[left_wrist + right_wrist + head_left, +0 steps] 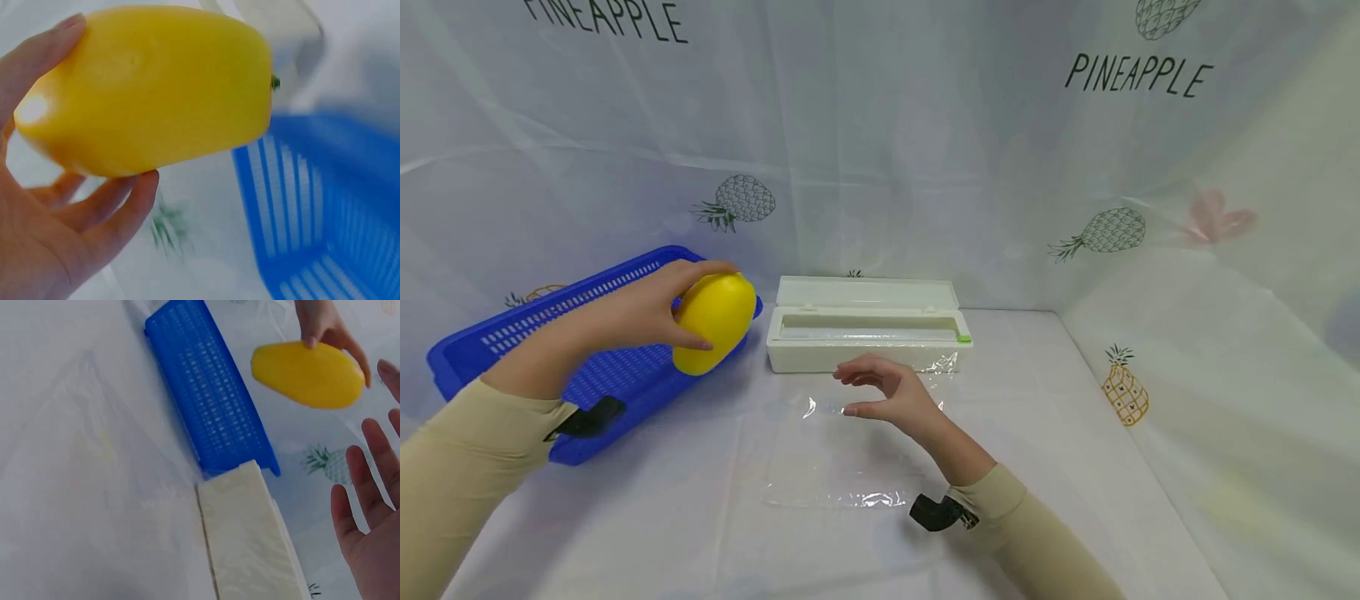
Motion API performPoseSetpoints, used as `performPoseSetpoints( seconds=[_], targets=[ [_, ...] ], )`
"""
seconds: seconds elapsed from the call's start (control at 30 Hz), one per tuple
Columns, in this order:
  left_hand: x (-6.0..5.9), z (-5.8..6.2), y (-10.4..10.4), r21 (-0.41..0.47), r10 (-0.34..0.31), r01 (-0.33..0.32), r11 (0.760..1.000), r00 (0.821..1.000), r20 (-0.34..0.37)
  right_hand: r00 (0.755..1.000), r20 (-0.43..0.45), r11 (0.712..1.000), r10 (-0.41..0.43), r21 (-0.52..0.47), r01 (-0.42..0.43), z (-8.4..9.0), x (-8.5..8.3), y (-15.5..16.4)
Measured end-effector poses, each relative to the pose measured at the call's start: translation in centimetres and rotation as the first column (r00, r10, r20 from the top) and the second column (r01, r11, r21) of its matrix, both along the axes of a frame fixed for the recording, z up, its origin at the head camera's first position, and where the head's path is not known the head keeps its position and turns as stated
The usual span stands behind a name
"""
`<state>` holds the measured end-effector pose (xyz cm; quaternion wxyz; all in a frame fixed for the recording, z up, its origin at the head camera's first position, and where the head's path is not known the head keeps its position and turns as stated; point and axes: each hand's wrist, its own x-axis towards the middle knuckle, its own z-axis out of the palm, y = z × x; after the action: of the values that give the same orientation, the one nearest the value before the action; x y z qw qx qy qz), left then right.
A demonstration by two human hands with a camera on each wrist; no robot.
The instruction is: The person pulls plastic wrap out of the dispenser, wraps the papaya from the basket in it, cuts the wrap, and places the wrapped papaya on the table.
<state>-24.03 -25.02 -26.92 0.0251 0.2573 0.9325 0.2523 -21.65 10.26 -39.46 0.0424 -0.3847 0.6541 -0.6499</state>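
A yellow mango-shaped fruit [715,322] is grasped by the left hand [647,312], fingers and thumb curled round it, and is held in the air over the near end of the blue basket [512,329], just left of the white wrap dispenser [867,325]. The right hand [891,392] is kept released, its fingers loosely spread and nothing held, above the sheet of clear film [842,454] that is spread on the bench [1075,467] directly in front of the white wrap dispenser, whose lid is seen standing open.
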Motion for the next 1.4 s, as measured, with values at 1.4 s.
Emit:
performPoseSetpoints(
  seconds=[1.4],
  targets=[
    [3.5,-12.5,13.3,0.616,0.095,-0.269,0.740,0.949,0.300,0.878,0.327,0.937,-0.348,0.093,0.336,-2.4,0.7,6.7]
  ],
)
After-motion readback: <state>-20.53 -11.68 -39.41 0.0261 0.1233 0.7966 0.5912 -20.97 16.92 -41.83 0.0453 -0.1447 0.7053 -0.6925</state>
